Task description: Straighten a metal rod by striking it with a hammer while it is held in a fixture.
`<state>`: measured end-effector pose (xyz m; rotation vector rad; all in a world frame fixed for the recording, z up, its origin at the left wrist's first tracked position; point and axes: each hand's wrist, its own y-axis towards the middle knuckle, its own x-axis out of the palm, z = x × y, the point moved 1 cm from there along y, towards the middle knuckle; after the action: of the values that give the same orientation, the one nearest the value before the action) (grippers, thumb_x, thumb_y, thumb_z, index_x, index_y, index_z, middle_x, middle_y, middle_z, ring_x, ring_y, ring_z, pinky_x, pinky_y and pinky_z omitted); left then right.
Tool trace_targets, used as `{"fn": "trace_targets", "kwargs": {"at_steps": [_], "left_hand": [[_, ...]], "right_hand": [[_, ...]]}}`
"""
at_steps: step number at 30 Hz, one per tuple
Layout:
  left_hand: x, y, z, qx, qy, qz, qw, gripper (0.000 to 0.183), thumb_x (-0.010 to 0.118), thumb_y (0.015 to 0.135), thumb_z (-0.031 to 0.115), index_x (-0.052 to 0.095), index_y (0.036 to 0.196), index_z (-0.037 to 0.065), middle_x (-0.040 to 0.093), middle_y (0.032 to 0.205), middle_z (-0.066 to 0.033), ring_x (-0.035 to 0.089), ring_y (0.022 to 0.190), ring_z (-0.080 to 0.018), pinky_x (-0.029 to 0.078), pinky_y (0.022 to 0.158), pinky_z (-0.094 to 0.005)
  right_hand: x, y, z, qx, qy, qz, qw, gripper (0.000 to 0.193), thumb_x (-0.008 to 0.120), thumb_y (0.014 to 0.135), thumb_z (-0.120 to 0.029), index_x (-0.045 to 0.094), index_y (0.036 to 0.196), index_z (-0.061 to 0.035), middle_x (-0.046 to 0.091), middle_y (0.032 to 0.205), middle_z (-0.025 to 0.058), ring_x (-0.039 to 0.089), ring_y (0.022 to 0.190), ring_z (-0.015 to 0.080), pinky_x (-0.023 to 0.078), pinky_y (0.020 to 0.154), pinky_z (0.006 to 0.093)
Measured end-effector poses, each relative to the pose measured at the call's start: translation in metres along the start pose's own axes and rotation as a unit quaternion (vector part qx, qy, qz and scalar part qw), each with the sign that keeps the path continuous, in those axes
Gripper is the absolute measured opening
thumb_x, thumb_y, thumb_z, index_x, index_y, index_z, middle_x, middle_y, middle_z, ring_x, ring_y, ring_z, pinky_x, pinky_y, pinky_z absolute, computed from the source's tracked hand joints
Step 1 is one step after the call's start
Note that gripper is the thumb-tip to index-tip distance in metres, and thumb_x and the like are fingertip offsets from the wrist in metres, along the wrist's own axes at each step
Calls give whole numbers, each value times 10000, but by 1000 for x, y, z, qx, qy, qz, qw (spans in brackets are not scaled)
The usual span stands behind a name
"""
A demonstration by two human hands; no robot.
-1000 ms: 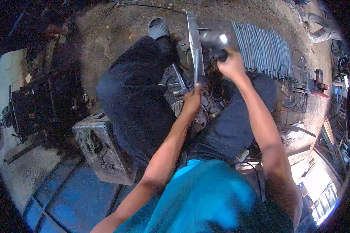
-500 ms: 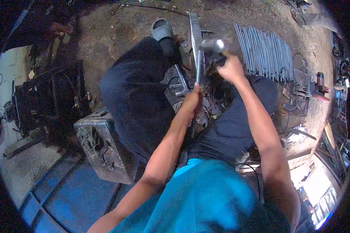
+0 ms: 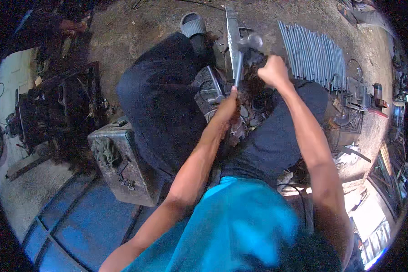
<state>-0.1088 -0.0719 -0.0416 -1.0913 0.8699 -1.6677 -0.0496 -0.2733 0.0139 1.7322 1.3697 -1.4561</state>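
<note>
My left hand (image 3: 228, 108) is closed around the lower end of a grey metal rod (image 3: 238, 68), thumb along it. The rod points away from me, beside a long, flat, shiny metal strip (image 3: 232, 34). My right hand (image 3: 274, 71) is closed on the handle of a hammer. Its rounded metal hammer head (image 3: 254, 41) is close to the rod's far end; whether they touch I cannot tell. Between my legs, a second hammer-like tool (image 3: 216, 81) lies beside my left hand, among metal scraps (image 3: 245, 119).
A row of grey metal rods (image 3: 313, 56) lies on the ground at far right. To my left stands a worn metal box (image 3: 133, 174). Dark machinery (image 3: 61, 106) stands farther left. Another person's hands (image 3: 72, 28) show at far left. A tool with a red base (image 3: 377, 106) stands right.
The hammer head is sharper now and has shifted slightly toward the far side. Both my hands and the rod appear slightly farther right and higher in view. The view itself has shifted a little.
</note>
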Motion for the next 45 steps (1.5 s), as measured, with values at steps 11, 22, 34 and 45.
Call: {"fn": "trace_targets", "kwargs": {"at_steps": [11, 22, 34, 45], "left_hand": [[1, -19, 10, -49, -8, -47, 998, 551, 398, 903, 693, 431, 707, 179, 292, 524, 78, 236, 393, -76, 169, 382, -261], [-6, -21, -2, -65, 2, -37, 997, 551, 409, 897, 697, 487, 781, 164, 353, 595, 56, 268, 430, -86, 188, 396, -261], [-7, -6, -11, -9, 68, -11, 998, 676, 436, 881, 697, 622, 1060, 73, 611, 887, -51, 531, 738, -207, 418, 649, -340], [-22, 63, -33, 129, -55, -73, 987, 512, 493, 894, 622, 468, 618, 192, 404, 536, 31, 368, 427, -150, 253, 413, -300]], "right_hand": [[-68, -13, -29, -94, 316, 207, 921, 276, 683, 684, -186, 645, 864, 21, 633, 627, 138, 650, 618, 232, 502, 608, 360], [-101, -23, -26, -46, 242, 88, 965, 308, 674, 646, -172, 657, 880, 28, 675, 741, 184, 679, 699, 299, 511, 659, 408], [30, -34, -2, 20, 123, -48, 991, 276, 558, 654, -113, 664, 857, 42, 631, 862, 316, 622, 856, 473, 498, 812, 522], [26, -50, -22, -20, 138, 14, 990, 215, 561, 643, -109, 653, 774, 34, 636, 824, 299, 630, 824, 470, 508, 760, 519]]}}
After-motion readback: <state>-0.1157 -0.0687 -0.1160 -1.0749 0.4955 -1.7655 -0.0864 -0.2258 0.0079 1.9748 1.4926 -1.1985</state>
